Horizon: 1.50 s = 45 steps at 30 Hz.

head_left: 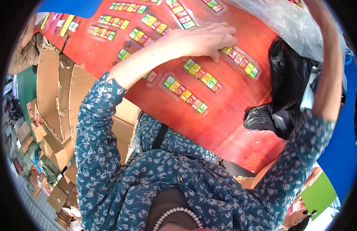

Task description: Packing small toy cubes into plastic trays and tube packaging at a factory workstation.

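My left hand [213, 39] reaches over the red table [240, 115], palm down with fingers bent. Its thumb and fingertips lie on either side of the upper end of a clear-wrapped strip of small coloured packets [242, 61]. Just below it on the table lie two similar strips, a middle one [202, 75] and a nearer one [185, 94], in green, yellow and red. More strips [154, 24] are spread beyond and beneath my left forearm. My right forearm [328, 73] stretches up along the right side, and its hand runs past the upper edge, out of sight.
Clear plastic sheeting [284, 25] covers the far right of the table. A crumpled black plastic bag [286, 81] lies beside it. Cardboard boxes [51, 96] stand left of the table, with piled goods [32, 154] farther off. A blue surface [342, 131] borders the right side.
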{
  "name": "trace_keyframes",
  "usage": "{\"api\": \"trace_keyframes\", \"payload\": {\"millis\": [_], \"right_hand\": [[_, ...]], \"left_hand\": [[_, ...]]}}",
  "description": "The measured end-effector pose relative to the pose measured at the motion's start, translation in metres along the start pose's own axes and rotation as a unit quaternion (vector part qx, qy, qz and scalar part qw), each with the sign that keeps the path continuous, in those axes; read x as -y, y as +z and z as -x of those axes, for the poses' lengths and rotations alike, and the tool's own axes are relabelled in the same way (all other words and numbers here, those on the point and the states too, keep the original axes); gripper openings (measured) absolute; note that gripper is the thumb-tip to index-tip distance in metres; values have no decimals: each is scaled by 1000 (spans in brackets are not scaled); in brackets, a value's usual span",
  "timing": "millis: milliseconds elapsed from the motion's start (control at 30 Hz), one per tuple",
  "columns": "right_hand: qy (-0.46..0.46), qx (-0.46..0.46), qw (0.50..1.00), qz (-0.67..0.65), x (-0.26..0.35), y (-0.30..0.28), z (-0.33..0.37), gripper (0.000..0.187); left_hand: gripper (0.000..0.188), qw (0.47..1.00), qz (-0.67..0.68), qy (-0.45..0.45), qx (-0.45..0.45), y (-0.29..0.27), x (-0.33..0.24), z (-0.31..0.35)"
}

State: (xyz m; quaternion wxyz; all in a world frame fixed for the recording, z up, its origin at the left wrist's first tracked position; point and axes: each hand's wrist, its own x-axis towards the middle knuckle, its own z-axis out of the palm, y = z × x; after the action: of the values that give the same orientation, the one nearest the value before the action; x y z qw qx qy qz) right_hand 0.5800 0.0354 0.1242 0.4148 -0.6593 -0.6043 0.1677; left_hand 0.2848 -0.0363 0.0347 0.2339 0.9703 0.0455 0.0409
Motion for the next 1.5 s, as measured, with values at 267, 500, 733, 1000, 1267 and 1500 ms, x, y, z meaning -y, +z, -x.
{"api": "trace_keyframes", "payload": {"millis": [267, 500, 733, 1000, 1267, 1500], "right_hand": [[-44, 348, 936, -22, 95, 46, 244, 9], [-49, 342, 936, 60, 86, 84, 275, 9], [55, 220, 974, -13, 87, 90, 287, 12], [34, 153, 987, 43, 92, 103, 317, 11], [-60, 102, 988, 103, 105, 108, 325, 14], [-43, 139, 980, 132, 94, 108, 329, 13]], "left_hand": [[56, 990, -23, 89, -109, 15, 24, 29], [51, 998, -16, -43, 29, -7, 6, 16], [48, 999, -27, -32, -9, 1, 13, 19], [40, 996, -32, 20, -78, 9, 22, 22], [49, 997, -22, 34, -73, 14, 25, 24], [47, 990, -75, 66, -98, -6, 6, 25]]}}
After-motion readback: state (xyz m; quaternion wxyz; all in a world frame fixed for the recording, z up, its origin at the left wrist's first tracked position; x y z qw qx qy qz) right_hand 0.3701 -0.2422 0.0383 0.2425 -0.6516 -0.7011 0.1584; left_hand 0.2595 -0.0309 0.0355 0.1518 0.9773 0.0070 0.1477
